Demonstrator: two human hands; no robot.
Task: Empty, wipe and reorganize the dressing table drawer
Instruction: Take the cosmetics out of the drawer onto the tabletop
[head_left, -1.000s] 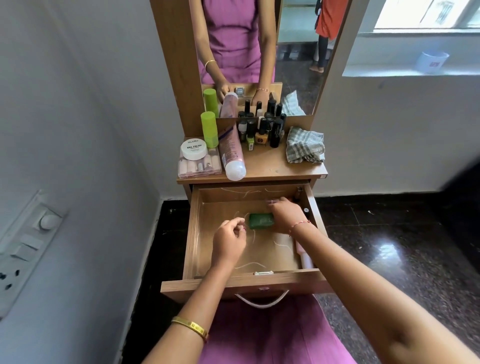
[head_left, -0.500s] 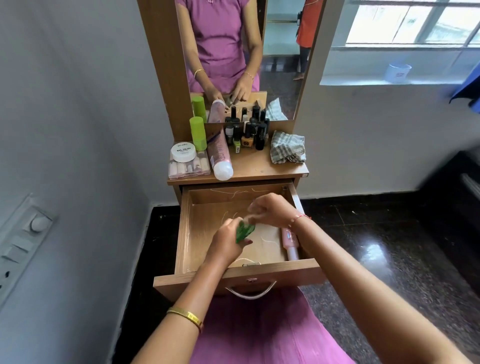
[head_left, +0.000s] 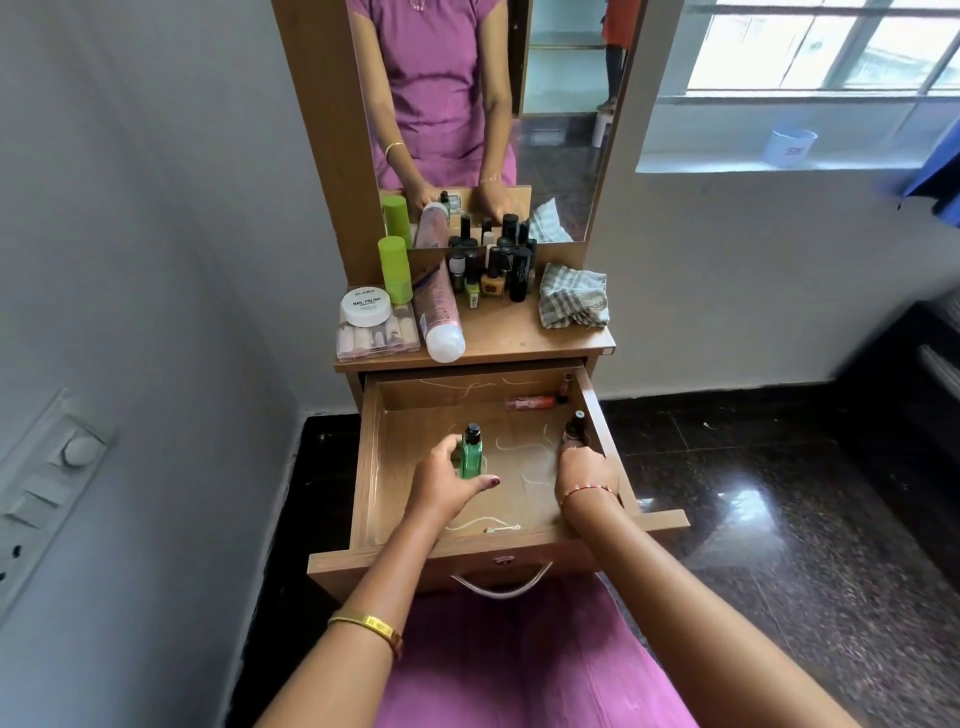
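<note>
bottles (head_left: 471, 451) in drawer (head_left: 370, 467); cloth (head_left: 572, 303) above

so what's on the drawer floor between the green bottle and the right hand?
Head view: only loose pale threads on the bare drawer floor between the green bottle, held by the left hand, and the right hand. No other bottle there.

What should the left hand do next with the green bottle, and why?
Probably lift it out onto the tabletop. The left hand already grips the green bottle upright in the drawer, and the nail polish bottles taken out stand up there.
</note>
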